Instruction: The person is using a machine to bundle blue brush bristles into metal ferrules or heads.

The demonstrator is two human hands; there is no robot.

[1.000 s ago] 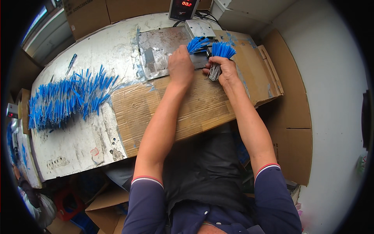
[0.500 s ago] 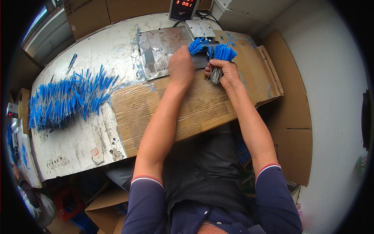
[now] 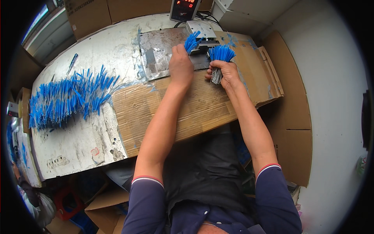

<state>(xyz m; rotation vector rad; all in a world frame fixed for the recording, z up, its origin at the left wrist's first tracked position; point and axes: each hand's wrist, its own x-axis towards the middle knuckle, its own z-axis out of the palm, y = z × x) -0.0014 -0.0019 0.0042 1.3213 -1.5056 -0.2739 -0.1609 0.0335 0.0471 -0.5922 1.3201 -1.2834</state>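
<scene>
My right hand [image 3: 226,73] is closed around a thick bunch of thin metal wires [image 3: 222,53] with blue sleeved ends; the blue ends point up and away, and the bare ends come out below my fingers. Beside it on the left, my left hand [image 3: 181,63] is closed on a smaller bunch of blue-ended wires [image 3: 191,42]. That hand shows mostly its back, so the fingertips are hidden. Both hands are above a metal plate [image 3: 159,43], just in front of a small metal device [image 3: 200,28]. The two bunches are apart.
A large heap of blue-ended wires [image 3: 68,99] lies on the white worktable [image 3: 78,152] at the left, near a pen [image 3: 72,63]. Flattened cardboard [image 3: 171,111] covers the near edge. A red-digit display [image 3: 184,9] stands at the back; cardboard [image 3: 288,89] lines the right side.
My left hand's bunch has tilted up and moved slightly away from the right bunch, uncovering more of the metal device. The red digits have changed. My right hand has barely moved.
</scene>
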